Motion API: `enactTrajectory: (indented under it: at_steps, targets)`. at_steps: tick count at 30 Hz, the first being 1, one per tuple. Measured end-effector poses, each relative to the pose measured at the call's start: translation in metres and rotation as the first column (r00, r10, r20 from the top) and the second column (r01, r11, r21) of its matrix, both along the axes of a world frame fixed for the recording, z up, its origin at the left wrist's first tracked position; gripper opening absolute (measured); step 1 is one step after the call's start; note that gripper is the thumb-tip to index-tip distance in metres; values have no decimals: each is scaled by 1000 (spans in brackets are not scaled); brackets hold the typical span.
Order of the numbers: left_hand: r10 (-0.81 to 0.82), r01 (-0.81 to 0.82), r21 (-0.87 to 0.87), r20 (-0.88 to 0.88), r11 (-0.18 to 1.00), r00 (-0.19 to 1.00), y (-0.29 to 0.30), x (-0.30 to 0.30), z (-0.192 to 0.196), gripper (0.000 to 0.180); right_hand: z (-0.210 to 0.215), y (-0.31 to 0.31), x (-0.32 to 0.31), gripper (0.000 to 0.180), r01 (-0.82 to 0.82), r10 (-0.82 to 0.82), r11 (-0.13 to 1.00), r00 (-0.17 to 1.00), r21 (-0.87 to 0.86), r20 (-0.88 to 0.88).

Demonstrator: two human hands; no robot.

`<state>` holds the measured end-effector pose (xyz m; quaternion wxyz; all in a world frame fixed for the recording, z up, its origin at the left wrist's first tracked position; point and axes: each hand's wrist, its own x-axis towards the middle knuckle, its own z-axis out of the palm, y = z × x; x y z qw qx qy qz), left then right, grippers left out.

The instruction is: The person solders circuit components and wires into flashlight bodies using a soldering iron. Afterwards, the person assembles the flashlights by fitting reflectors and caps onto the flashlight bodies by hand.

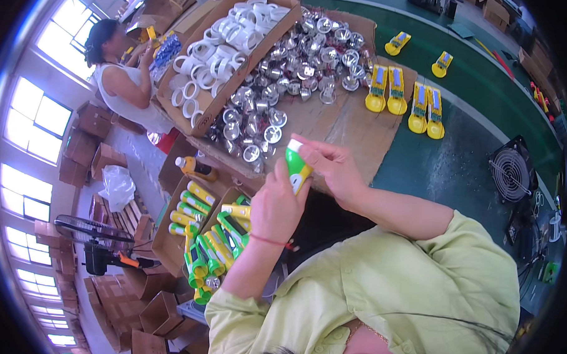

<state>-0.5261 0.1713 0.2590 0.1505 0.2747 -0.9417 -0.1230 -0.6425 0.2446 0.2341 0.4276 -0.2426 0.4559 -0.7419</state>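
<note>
A green and yellow flashlight (294, 162) with a white ring at its upper end is held up in front of my chest. My left hand (275, 208) wraps around its body from below. The fingers of my right hand (335, 167) close on the white ring end. Just beyond my hands, a heap of silvery reflector cups (280, 83) covers part of a cardboard sheet (353, 139). Behind and left of that heap, a carton (221, 95) holds many white plastic rings (238, 35).
Left of my left forearm, cartons hold several green and yellow flashlights (215, 246); a bottle (196, 168) stands beside them. Yellow half shells (418, 110) lie on the right and on the green conveyor (487, 78). A round fan (510, 174) sits far right. Another person (121, 78) works at back left.
</note>
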Motion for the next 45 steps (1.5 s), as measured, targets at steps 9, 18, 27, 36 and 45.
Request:
enactTrajectory:
  at_steps: [9,18,27,36,45]
  targets:
    - [-39,494,831,-519,-258,854,9,35,23,60,36,33,-12,38,-461,429,761,886,-457,-179]
    - [-61,61,38,2,997,998,6,6,0,46,1,8,-4,36,-37,44,997,994,69,-104]
    - [-74,270,838,-267,474,961,5,20,29,45,22,30,-19,41,-360,264,909,887,-210,-378]
    - [-140,216,499,-186,839,973,3,11,9,50,5,24,-14,41,-147,132,963,988,-228,-79]
    - [-1,7,61,-102,998,995,13,-6,-1,52,17,7,-12,33,-34,37,996,999,82,-36]
